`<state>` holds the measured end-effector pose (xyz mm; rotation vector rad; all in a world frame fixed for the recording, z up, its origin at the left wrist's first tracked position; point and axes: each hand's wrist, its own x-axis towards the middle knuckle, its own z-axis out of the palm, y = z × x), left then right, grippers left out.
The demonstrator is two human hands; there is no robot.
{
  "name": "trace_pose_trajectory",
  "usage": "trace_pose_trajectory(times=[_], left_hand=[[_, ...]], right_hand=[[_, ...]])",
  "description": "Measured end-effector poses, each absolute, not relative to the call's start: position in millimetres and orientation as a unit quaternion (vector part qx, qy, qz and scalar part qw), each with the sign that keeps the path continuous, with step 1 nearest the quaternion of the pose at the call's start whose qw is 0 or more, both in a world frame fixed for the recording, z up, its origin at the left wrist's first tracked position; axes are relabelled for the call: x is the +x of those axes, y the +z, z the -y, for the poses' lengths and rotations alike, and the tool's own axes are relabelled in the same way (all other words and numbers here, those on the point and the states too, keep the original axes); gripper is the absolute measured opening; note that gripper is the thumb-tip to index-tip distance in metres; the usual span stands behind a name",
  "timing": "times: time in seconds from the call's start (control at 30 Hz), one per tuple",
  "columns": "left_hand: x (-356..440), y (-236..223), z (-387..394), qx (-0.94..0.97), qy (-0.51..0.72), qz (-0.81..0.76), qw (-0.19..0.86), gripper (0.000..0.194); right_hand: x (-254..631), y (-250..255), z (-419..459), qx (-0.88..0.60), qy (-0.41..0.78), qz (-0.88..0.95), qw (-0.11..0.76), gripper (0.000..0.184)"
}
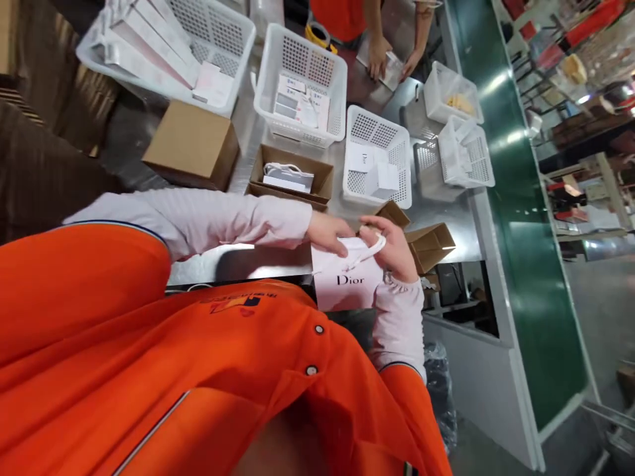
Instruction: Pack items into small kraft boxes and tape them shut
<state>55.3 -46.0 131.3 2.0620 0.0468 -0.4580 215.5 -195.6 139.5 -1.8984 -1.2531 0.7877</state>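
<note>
A white paper gift bag (350, 294) with "Dior" in black letters hangs in front of my chest at the table's near edge. My left hand (329, 231) is closed on its upper edge, the fingers lying over the front of the opening. At the other top corner, my right hand (393, 247) has its fingers curled round the bag by the white rope handle (370, 251), which loops against them. What is inside the bag is hidden. Just beyond my left hand, an open cardboard box (322, 182) holds white bags with rope handles.
White plastic baskets (300, 125) with boxes and cards stand along the metal table (243, 155). A closed carton (191, 142) is at left, an open carton (430, 248) right of my hands. Opposite, a co-worker's hands (380, 58) hold a flat packet. A green conveyor belt (526, 218) runs at right.
</note>
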Motion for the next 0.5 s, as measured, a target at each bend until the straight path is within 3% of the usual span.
trace_pose_trajectory(times=[0.07,0.17,0.23,0.3,0.37,0.5], left_hand=[[61,135,33,0.87,-0.164,-0.09,0.456,0.04],[66,149,15,0.891,-0.007,-0.245,0.383,0.054],[73,161,13,0.848,0.027,-0.285,0.446,0.068],[85,169,17,0.787,-0.002,-0.274,0.553,0.076],[99,171,21,0.768,-0.002,-0.273,0.58,0.064],[119,168,8,0.86,0.04,-0.319,0.396,0.034]], right_hand=[[234,147,189,-0.751,0.241,0.502,0.356,0.049],[250,157,183,-0.764,0.023,0.525,0.375,0.044],[246,158,178,-0.741,-0.083,0.561,0.361,0.041],[235,150,173,-0.694,-0.115,0.639,0.312,0.038],[231,136,175,-0.626,-0.101,0.732,0.25,0.035],[273,98,207,-0.56,-0.052,0.81,0.166,0.048]])
